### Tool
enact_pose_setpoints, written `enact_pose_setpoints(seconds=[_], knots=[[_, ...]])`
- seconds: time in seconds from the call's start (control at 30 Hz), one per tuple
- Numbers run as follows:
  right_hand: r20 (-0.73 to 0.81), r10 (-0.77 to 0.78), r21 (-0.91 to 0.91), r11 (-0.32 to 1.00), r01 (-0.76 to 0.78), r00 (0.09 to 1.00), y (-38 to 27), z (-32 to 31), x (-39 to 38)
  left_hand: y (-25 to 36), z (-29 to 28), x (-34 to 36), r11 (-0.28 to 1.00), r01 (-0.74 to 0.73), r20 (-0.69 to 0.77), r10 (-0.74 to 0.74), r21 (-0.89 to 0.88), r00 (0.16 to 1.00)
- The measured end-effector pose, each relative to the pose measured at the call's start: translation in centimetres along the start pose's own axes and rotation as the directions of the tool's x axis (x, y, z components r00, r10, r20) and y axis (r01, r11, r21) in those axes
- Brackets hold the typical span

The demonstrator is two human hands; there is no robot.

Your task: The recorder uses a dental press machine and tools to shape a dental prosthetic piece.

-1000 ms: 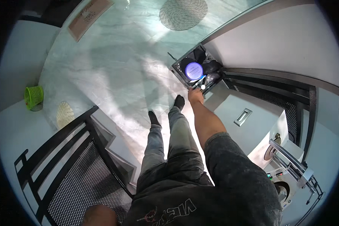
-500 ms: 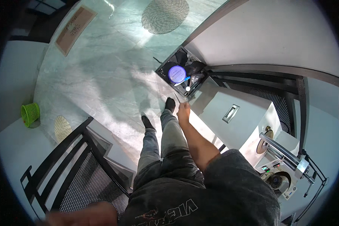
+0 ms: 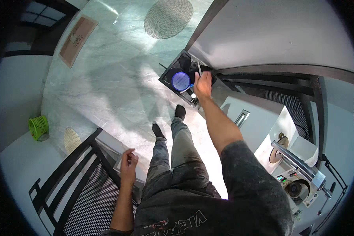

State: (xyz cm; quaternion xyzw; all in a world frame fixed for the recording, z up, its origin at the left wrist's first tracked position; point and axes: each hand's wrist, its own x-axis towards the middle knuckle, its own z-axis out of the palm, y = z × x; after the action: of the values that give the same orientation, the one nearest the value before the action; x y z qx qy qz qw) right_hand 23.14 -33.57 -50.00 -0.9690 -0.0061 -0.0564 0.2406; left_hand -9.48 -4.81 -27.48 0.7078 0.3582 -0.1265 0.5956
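My right hand reaches over a black tray at the corner, fingers closed around a thin, pale stick-like tool that points toward the tray's back. Beside it in the tray are a round container with a purple-blue lid, a small blue item, a white-capped item and crumpled black material. My left hand hangs beside my legs, fingers loosely bent and apart, holding nothing.
A white cabinet with recessed handle adjoins the tray; a machine with metal bars is at right. Black mesh railings flank me. A green basket, two round mats and a rectangular mat lie farther off.
My right hand has risen from beside the cabinet into the tray with the thin tool. My left hand has swung from the lower left edge to beside my legs.
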Motion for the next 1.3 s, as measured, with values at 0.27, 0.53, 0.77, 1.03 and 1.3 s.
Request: enact_pose_setpoints(seconds=[0.27, 0.53, 0.77, 1.03, 1.3], knots=[[0.183, -0.007, -0.071, 0.997, 0.021, 0.983, 1.7, -0.3, 4.1, -7.6, -0.7, -5.1, 0.931, 0.351, -0.022, -0.35, 0.098, 0.936], [-0.132, -0.011, 0.344, 0.937, 0.056, 0.991, -10.8, -17.1, -1.8, -5.1, 0.8, -2.6, 0.989, -0.041, 0.124, 0.023, 0.142, 0.992], [0.26, 0.208, 0.901, 0.3, -0.315, 0.943, -19.4, -30.0, -17.6, 8.9, 5.9, -0.5, 0.843, -0.127, 0.475, 0.411, -0.522, 0.778], [0.195, 0.326, 0.888, 0.342, -0.307, 0.925, -13.8, -33.2, -31.8, 9.6, 13.3, -4.8, 0.966, 0.202, 0.931, 0.083, -0.163, 0.354], [0.121, 0.641, 0.671, 0.51, -0.538, 0.758, -6.3, -36.9, -34.7, 8.1, 18.4, -3.3, 0.982, 0.169, 0.837, -0.16, 0.082, 0.523]])
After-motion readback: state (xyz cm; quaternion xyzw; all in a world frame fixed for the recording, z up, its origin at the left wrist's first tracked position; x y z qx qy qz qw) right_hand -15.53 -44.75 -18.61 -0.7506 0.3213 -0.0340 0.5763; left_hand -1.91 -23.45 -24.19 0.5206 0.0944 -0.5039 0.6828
